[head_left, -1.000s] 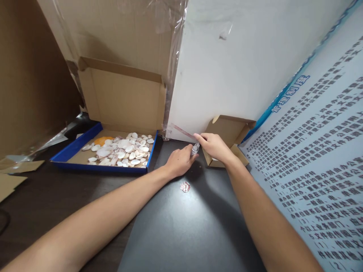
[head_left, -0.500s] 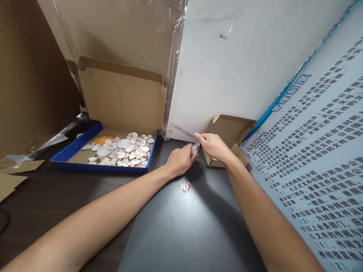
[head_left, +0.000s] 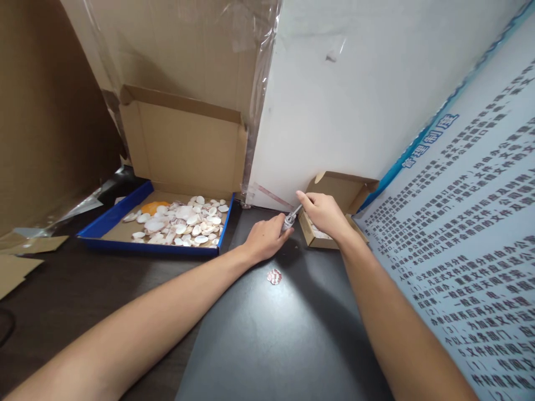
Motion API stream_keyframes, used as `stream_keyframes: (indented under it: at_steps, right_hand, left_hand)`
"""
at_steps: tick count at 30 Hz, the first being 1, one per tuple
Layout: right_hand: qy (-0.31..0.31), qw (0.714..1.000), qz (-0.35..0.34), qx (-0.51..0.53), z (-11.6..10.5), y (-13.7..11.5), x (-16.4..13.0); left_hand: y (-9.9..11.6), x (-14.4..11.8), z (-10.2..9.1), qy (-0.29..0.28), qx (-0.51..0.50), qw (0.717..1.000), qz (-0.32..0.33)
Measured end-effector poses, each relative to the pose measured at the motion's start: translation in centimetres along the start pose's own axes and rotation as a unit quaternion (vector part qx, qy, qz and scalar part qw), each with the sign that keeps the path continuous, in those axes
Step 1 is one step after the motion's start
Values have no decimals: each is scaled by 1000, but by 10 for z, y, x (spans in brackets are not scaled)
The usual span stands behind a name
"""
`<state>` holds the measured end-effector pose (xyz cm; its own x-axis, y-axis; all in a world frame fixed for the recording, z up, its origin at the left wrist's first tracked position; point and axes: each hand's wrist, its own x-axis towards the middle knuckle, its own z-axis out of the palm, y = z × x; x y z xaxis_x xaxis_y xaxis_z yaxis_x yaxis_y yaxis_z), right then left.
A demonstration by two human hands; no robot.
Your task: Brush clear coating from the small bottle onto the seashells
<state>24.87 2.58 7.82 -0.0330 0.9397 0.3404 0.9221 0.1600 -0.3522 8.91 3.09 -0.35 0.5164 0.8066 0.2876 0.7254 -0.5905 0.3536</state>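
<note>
My left hand [head_left: 264,239] rests on the dark table and grips a small clear bottle [head_left: 287,222]. My right hand [head_left: 324,214] pinches the bottle's cap, lifted a little above the bottle, with a thin applicator stick [head_left: 295,211] running down from it towards the bottle's mouth. A single pink-striped shell [head_left: 275,276] lies on the table just in front of my left hand. Behind my right hand stands a small open cardboard box [head_left: 340,189].
A blue-rimmed cardboard tray [head_left: 112,214] at the left holds several pale shells and one orange piece, its lid standing up behind. A white board [head_left: 355,89] and a printed poster [head_left: 472,223] wall in the back and right. Cardboard scraps lie at the far left.
My right hand has lifted up and to the right, pulling the cap and its thin stick out of the bottle. My left hand and the shell have stayed put.
</note>
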Motion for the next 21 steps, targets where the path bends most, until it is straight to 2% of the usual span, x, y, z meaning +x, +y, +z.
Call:
stream_keyframes:
  at_steps: [9,16,21]
  right_hand:
    - [51,997,1,52,-13,10,1]
    - [11,994,-18,106,-18,11,-1]
    - [12,994,-21,111,-20,11,-2]
  left_hand:
    - [2,-2,-2,-4,-19,1000,-9]
    - [2,-2,-2,3,-44,999,-6]
    - [1,0,0,-7,-20,999,-33]
